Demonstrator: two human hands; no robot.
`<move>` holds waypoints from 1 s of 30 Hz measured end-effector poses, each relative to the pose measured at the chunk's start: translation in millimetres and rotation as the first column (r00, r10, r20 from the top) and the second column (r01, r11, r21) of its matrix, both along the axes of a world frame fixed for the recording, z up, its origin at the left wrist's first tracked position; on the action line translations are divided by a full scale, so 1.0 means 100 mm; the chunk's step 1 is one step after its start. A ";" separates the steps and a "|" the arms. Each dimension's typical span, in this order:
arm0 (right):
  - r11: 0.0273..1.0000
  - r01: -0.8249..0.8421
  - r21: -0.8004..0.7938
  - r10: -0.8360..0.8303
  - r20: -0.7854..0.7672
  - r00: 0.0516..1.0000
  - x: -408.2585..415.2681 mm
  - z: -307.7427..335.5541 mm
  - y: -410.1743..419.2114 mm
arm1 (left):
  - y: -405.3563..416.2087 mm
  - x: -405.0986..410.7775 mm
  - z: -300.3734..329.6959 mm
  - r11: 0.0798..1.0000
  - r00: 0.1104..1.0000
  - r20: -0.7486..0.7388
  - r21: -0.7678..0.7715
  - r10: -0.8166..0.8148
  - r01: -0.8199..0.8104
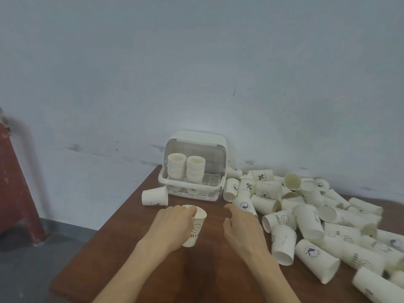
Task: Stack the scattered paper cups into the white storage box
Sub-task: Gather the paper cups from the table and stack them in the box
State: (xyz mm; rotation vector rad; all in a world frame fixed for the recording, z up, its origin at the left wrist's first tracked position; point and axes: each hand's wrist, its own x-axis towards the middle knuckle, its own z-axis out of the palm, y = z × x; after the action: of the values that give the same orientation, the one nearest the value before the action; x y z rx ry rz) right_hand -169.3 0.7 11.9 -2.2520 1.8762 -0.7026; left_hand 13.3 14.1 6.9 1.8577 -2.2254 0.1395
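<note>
My left hand (175, 226) grips an upright paper cup (195, 231) printed with a smiley face, fingers curled over its rim, in front of the white storage box (215, 186). The box stands open at the table's back edge with two cup stacks (185, 169) inside on its left side. My right hand (240, 228) hovers beside the held cup, fingers loosely bent, holding nothing. A large pile of scattered paper cups (306, 215) lies on its sides to the right. One single cup (155, 196) lies left of the box.
The brown wooden table (135, 259) ends at its left edge near the lone cup. A pale wall rises behind. A red object (15, 182) stands on the floor at far left.
</note>
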 end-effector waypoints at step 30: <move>0.992 0.126 -0.026 -0.127 -0.023 0.992 -1.03 -0.08 0.07 | -0.10 -0.79 -0.02 0.990 0.991 -0.027 0.040 -0.133 0.134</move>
State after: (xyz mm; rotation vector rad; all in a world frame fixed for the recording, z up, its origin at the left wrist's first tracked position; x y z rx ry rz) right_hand -272.2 7.9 3.5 -2.1809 2.0476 -0.7227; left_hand -66.2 4.0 4.7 1.7150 -2.3444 0.0470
